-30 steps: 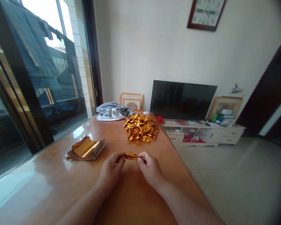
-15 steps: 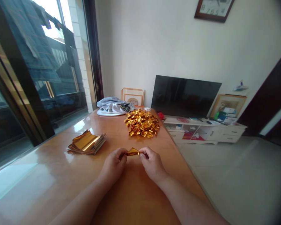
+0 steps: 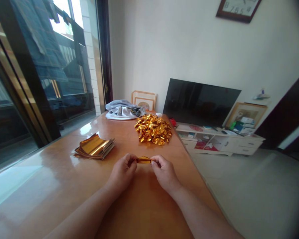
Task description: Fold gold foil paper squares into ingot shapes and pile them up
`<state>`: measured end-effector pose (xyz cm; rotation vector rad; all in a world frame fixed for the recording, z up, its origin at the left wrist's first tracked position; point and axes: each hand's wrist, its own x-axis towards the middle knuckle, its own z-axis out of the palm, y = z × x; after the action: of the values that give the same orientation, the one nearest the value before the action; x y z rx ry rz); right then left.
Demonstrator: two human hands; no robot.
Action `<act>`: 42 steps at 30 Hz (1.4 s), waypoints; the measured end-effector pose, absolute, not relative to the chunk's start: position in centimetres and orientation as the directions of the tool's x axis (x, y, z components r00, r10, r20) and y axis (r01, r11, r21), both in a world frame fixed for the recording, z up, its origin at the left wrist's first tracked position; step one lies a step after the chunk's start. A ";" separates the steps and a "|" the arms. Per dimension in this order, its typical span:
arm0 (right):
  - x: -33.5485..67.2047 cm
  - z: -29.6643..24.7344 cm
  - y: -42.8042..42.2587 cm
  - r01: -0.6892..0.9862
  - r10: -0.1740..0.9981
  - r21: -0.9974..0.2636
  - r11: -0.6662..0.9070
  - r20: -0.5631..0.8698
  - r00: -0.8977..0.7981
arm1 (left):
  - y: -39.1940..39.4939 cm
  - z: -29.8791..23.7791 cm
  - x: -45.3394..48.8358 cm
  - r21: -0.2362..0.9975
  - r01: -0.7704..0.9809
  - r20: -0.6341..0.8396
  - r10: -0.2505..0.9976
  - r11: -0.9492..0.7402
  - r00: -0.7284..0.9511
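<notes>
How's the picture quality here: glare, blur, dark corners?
Head view: pale glare across the left of the table, a bright streak on the gold sheet stack; head view: dark right-hand corners; head view: the folded gold piece looks slightly soft.

On the table (image 3: pixel 64 186), a piece of paper (image 3: pixel 144 160) is between the left hand (image 3: pixel 122 171) and the right hand (image 3: pixel 165 172), one at each end. The paper stack (image 3: pixel 94 147) lies to the left of it, beyond the left hand. Behind it, further along the table, is the paper pile (image 3: pixel 154 129), near the right edge. The clothes (image 3: pixel 124 109) lie at the far end, left of and behind the pile, with the frames (image 3: pixel 144 94) behind them against the wall (image 3: pixel 144 43). Right of the table, the cabinet (image 3: pixel 239 146) stands below the television (image 3: pixel 201 101), and the clock (image 3: pixel 238 10) hangs higher up
</notes>
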<state>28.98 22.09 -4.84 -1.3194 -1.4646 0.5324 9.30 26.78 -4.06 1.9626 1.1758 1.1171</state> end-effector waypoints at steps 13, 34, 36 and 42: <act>29.5 -5.6 22.6 0.357 0.940 -0.913 0.197 0.280 0.196 | 27.2 -4.3 9.2 0.893 0.348 0.200 0.945 -0.285 0.260; 29.4 -4.5 22.0 0.430 0.934 -0.887 0.169 0.283 0.216 | 27.1 -3.9 9.2 0.946 0.233 0.158 0.946 -0.227 0.282; 29.4 -4.4 22.0 0.353 0.945 -0.927 0.122 0.217 0.243 | 27.0 -3.6 9.3 0.969 0.160 0.136 0.946 -0.189 0.293; 29.6 -3.8 22.0 -0.057 0.961 -0.997 -0.042 -0.056 0.270 | 27.1 -3.6 9.1 0.995 0.053 0.064 0.965 -0.080 0.255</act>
<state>29.58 22.02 -3.84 -1.3249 -0.9444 1.0627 9.12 27.10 -3.56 1.4191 1.0265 1.0377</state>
